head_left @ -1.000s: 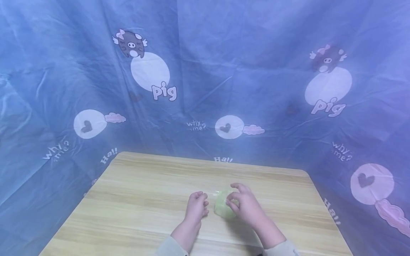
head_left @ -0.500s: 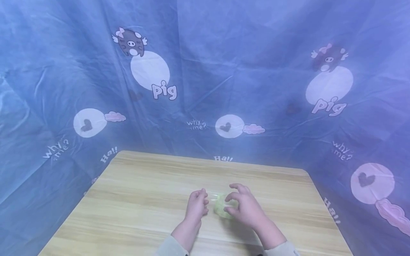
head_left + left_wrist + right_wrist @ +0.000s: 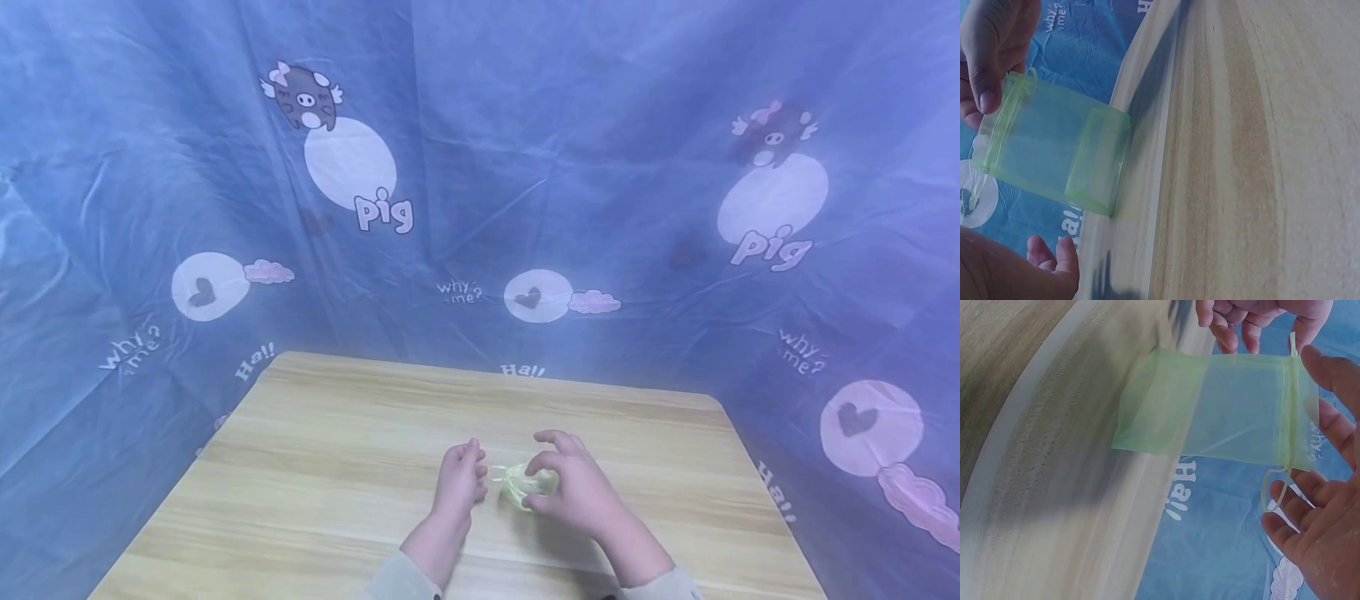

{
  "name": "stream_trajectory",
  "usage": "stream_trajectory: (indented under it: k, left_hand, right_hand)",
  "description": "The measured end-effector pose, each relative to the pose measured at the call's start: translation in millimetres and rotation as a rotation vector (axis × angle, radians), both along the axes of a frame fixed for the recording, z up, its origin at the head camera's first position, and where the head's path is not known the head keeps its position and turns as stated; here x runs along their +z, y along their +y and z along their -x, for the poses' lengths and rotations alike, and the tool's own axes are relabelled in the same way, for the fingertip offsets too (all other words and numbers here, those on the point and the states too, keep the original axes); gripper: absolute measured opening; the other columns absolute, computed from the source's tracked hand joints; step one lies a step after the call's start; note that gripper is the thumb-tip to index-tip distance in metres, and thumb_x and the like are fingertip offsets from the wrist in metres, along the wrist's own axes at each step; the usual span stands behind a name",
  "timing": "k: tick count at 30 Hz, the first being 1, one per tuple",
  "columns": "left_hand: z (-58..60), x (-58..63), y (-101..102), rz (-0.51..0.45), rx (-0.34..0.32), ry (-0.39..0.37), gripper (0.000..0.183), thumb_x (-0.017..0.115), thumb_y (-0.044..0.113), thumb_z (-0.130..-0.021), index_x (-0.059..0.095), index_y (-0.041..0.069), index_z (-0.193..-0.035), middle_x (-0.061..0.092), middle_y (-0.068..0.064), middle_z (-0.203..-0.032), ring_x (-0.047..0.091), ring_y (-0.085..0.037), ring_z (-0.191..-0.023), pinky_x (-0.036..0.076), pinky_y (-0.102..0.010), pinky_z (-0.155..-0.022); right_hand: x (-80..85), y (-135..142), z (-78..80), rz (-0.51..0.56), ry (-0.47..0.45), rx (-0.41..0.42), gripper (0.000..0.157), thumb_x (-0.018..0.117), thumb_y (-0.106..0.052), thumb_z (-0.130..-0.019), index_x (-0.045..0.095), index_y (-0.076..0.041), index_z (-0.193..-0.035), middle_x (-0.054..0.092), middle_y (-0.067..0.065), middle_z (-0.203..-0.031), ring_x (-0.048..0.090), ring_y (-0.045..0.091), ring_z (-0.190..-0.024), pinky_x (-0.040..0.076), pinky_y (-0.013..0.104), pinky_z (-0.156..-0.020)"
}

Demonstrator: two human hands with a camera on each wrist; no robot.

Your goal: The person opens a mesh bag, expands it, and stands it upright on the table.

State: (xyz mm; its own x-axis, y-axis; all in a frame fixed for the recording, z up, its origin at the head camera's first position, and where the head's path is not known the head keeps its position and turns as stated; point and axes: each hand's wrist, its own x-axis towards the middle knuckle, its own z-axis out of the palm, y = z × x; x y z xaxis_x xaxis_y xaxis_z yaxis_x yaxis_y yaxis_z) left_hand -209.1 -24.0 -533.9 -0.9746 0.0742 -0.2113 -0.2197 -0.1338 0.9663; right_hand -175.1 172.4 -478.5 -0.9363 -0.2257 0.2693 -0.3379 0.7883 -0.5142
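Observation:
A sheer light-green drawstring bag hangs between my hands above the table, its lower end toward the wood. In the right wrist view, my right hand holds the gathered mouth of the bag, thumb on one side and fingers on the other. A loop of its drawstring dangles beside those fingers. My left hand pinches the other string end, left of the bag; its grip is partly hidden. The left wrist view shows the bag flat and see-through, with my left hand below it.
A wood-grain table with rounded corners lies under both hands. Behind and around it hangs a blue curtain printed with pigs, circles and words.
The bag has sunk and tilted, looking flatter in the head view. My right thumb and index finger have spread further apart. The left thumb has lifted slightly.

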Motion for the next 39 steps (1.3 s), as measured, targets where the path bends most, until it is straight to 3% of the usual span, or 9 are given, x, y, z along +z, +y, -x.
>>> stream_trajectory:
  k: [14,21,22,24,27,29,30,33,39]
  left_hand:
    - [-0.6,2.0,-0.7,0.007,0.032,-0.004,0.062,0.046,0.048,-0.112,0.045,-0.007,-0.14,0.056,-0.022,-0.139,0.057,-0.035,-0.12,0.054,-0.055,-0.099]
    - [-0.5,2.3,-3.1,-0.002,0.01,-0.013,0.052,0.044,0.036,-0.113,0.045,-0.007,-0.142,0.056,-0.022,-0.141,0.056,-0.036,-0.123,0.052,-0.058,-0.103]
    - [-1.0,2.5,-3.7,0.002,-0.003,-0.014,0.049,0.045,0.032,-0.112,0.045,-0.007,-0.142,0.056,-0.022,-0.141,0.056,-0.035,-0.121,0.053,-0.055,-0.101]
    - [-1.6,2.2,-3.8,0.018,-0.041,-0.035,0.047,0.047,0.024,-0.109,0.046,-0.009,-0.142,0.063,-0.017,-0.121,0.059,-0.027,-0.103,0.056,-0.043,-0.088]
    - [-3.7,1.0,-2.2,0.074,-0.132,-0.074,0.051,0.053,0.029,-0.107,0.049,-0.012,-0.138,0.065,-0.013,-0.109,0.061,-0.025,-0.095,0.055,-0.041,-0.079]
    - [-5.2,-0.4,-0.4,0.094,-0.207,-0.099,0.055,0.057,0.036,-0.107,0.053,-0.012,-0.134,0.067,-0.009,-0.104,0.065,-0.027,-0.095,0.057,-0.046,-0.078]
    - [-5.8,-1.4,0.5,0.105,-0.242,-0.1,0.054,0.059,0.039,-0.106,0.058,-0.01,-0.129,0.069,-0.013,-0.112,0.066,-0.033,-0.105,0.057,-0.055,-0.084]
    - [-6.7,-3.2,2.9,0.061,-0.321,-0.084,0.052,0.067,0.034,-0.103,0.059,-0.01,-0.128,0.071,-0.016,-0.119,0.066,-0.04,-0.114,0.055,-0.066,-0.092]
    - [-5.1,-1.7,5.6,-0.023,-0.307,-0.062,0.067,0.074,0.012,-0.095,0.041,-0.017,-0.146,0.068,-0.022,-0.13,0.065,-0.044,-0.12,0.051,-0.072,-0.097]
  right_hand:
    - [3.0,-0.8,-8.4,-0.095,-0.02,0.075,0.029,0.099,-0.023,-0.067,0.075,-0.024,-0.082,0.061,0.018,-0.142,0.054,0.046,-0.131,0.042,0.07,-0.109]
    - [3.9,-0.5,-5.1,-0.098,0.082,0.049,0.014,0.087,-0.014,-0.084,0.076,-0.02,-0.079,0.068,0.016,-0.132,0.062,0.042,-0.122,0.049,0.062,-0.106]
    - [5.1,0.1,-4.0,-0.079,0.098,0.036,0.014,0.086,-0.013,-0.086,0.076,-0.019,-0.079,0.069,0.016,-0.13,0.063,0.041,-0.121,0.051,0.061,-0.105]
    - [8.1,1.6,-1.9,-0.03,0.131,0.012,0.013,0.084,-0.012,-0.089,0.076,-0.018,-0.081,0.07,0.015,-0.128,0.064,0.041,-0.119,0.053,0.06,-0.102]
    - [14.2,4.3,0.3,0.028,0.168,-0.02,0.009,0.084,-0.01,-0.089,0.077,-0.015,-0.085,0.07,0.015,-0.126,0.065,0.041,-0.118,0.054,0.061,-0.099]
    - [17.3,5.5,1.4,0.048,0.177,-0.042,0.007,0.084,-0.01,-0.089,0.077,-0.013,-0.089,0.07,0.015,-0.127,0.064,0.041,-0.12,0.054,0.062,-0.099]
    - [18.4,5.8,1.7,0.055,0.18,-0.053,0.007,0.083,-0.009,-0.089,0.077,-0.012,-0.09,0.07,0.015,-0.128,0.063,0.041,-0.121,0.054,0.062,-0.099]
    - [19.0,7.0,3.1,0.064,0.182,-0.074,0.006,0.083,-0.01,-0.09,0.078,-0.011,-0.091,0.07,0.013,-0.129,0.062,0.041,-0.123,0.054,0.062,-0.1]
    - [20.1,7.0,3.9,0.085,0.196,-0.069,0.007,0.084,-0.009,-0.089,0.077,-0.014,-0.09,0.07,0.014,-0.128,0.063,0.041,-0.122,0.053,0.064,-0.1]
